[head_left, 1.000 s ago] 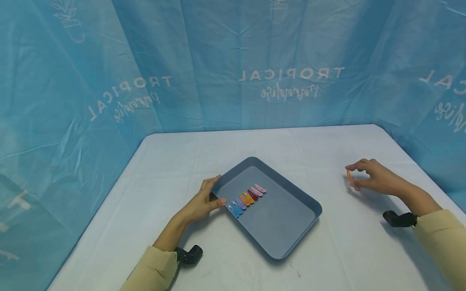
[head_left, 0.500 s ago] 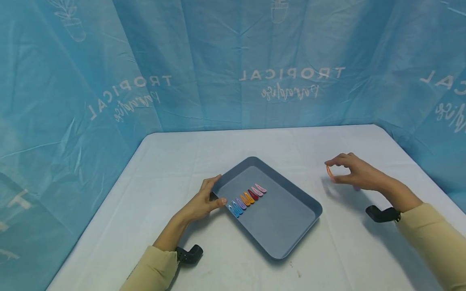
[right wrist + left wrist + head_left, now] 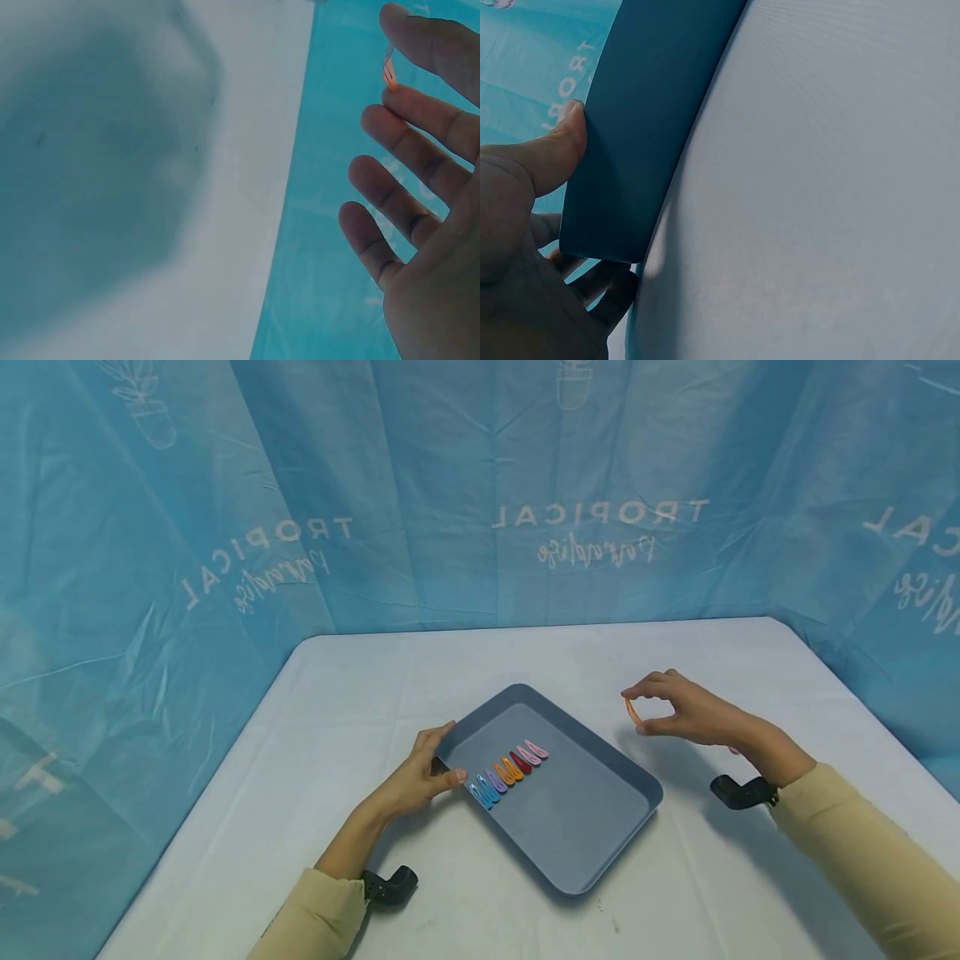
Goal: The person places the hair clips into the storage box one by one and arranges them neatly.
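My right hand (image 3: 693,710) pinches an orange snap hair clip (image 3: 633,712) end to end between thumb and index finger, above the table right of the tray. In the right wrist view, the clip (image 3: 389,71) spans the two fingertips while the other fingers stay spread. My left hand (image 3: 412,781) grips the left corner of a grey-blue rectangular tray (image 3: 585,827); the thumb lies at the rim and fingers reach round the corner. Inside, a slanting row of hair clips runs from blue ones (image 3: 483,789) through purple, orange-yellow and a red one (image 3: 521,762) to pink ones (image 3: 532,752).
A small pink thing (image 3: 733,750) lies on the white-covered table (image 3: 360,685) behind my right wrist, mostly hidden. Blue curtains (image 3: 420,568) with printed lettering hang round the back and sides. Each wrist carries a black camera (image 3: 742,792).
My right hand has moved left toward the tray with the orange hair clip still pinched in it. The left hand, the tray and the row of clips stay put.
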